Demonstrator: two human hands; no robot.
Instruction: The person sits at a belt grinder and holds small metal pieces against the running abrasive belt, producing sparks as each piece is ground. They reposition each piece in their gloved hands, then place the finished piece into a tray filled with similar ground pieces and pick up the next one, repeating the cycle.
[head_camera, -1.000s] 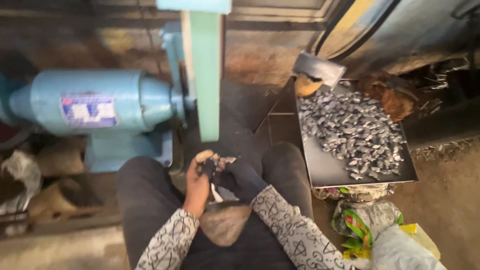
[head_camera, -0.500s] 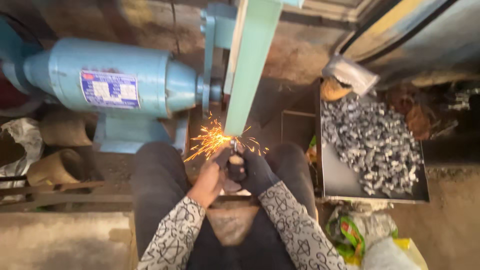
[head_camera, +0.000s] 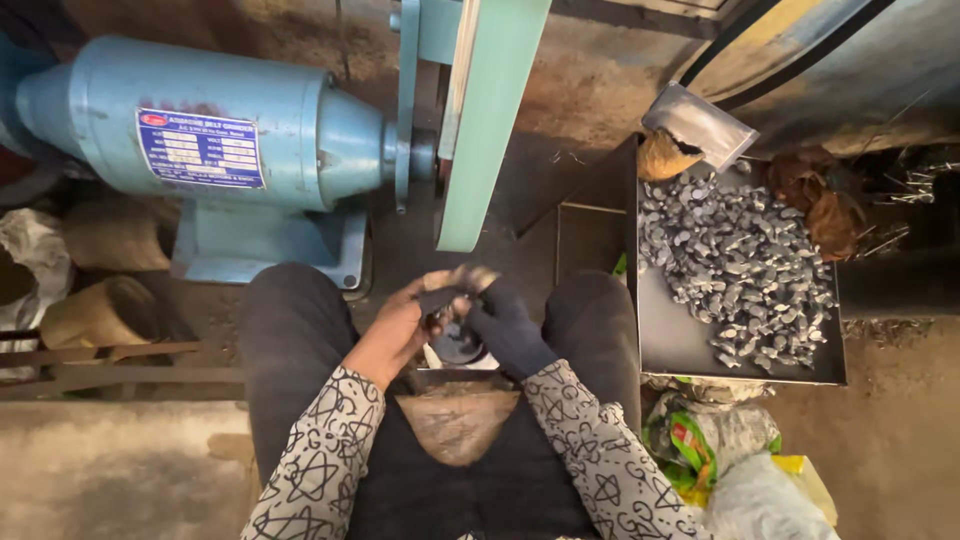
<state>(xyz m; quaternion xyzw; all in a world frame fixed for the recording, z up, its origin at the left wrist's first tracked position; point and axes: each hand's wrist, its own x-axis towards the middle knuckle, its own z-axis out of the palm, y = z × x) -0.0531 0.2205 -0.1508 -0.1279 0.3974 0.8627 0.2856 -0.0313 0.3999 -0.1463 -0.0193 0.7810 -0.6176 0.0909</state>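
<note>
Here the bare left hand (head_camera: 405, 318) and the dark-gloved right hand (head_camera: 505, 325) meet between the knees, fingers of both pinched together on one small dark metal piece (head_camera: 447, 300), which sits at the fingertips just below the lower end of the green belt guard (head_camera: 487, 120). Both forearms in patterned sleeves slant inward from the lap, wrists bent up. Under the hands lies a small round dish (head_camera: 458, 345). To the left stands the blue motor (head_camera: 215, 125), close beside the guard. To the right, just past the right knee, a metal tray (head_camera: 700, 350) holds a heap of small grey pieces (head_camera: 735, 265); its near corner is bare.
</note>
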